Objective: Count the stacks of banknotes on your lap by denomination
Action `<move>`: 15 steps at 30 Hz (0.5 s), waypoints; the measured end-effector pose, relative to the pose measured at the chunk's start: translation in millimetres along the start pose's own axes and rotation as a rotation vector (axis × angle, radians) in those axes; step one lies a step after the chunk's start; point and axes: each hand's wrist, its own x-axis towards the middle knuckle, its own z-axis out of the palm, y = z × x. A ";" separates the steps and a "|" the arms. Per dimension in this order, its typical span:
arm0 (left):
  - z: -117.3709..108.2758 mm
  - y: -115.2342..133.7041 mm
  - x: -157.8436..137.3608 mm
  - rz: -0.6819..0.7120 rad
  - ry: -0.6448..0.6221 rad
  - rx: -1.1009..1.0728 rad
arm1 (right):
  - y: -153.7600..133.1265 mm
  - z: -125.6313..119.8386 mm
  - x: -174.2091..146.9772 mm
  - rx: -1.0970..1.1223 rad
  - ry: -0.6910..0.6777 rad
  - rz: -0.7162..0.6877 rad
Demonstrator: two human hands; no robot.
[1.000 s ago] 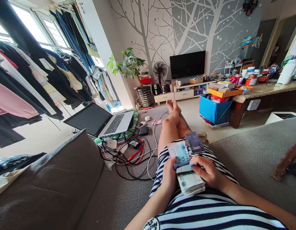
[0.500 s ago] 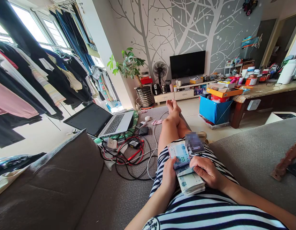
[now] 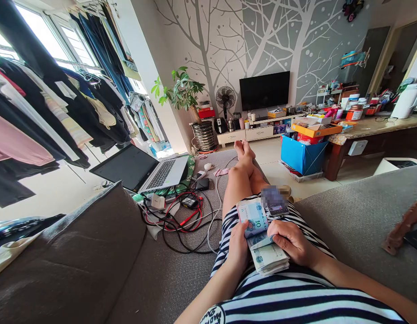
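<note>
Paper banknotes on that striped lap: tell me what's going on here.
A person sitting with legs stretched out on a grey fabric sofa is handling a thick wad of pale paper banknotes on a lap in striped cloth. The left hand holds the wad's left edge; the right hand grips a bluish note. A dark, rectangular phone-like device lies beyond the hands, and an open silver-and-black laptop sits to the left beside tangled black and red cables.

My left hand [image 3: 238,245] grips banknotes [image 3: 269,260] by their left edge, my right hand [image 3: 291,240] pinches one note [image 3: 260,240]; an open laptop [image 3: 164,174] sits near tangled cables [image 3: 187,220].
</note>
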 end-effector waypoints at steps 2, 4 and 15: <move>2.1 2.2 -1.6 -0.002 -0.012 -0.006 | 0.3 0.0 -0.4 0.006 -0.003 0.003; 4.7 5.0 -3.5 -0.008 -0.020 -0.016 | 0.0 -0.2 -0.5 0.011 -0.004 0.003; 0.6 1.5 0.9 0.003 0.003 -0.003 | -2.6 -2.0 1.6 0.022 -0.009 0.007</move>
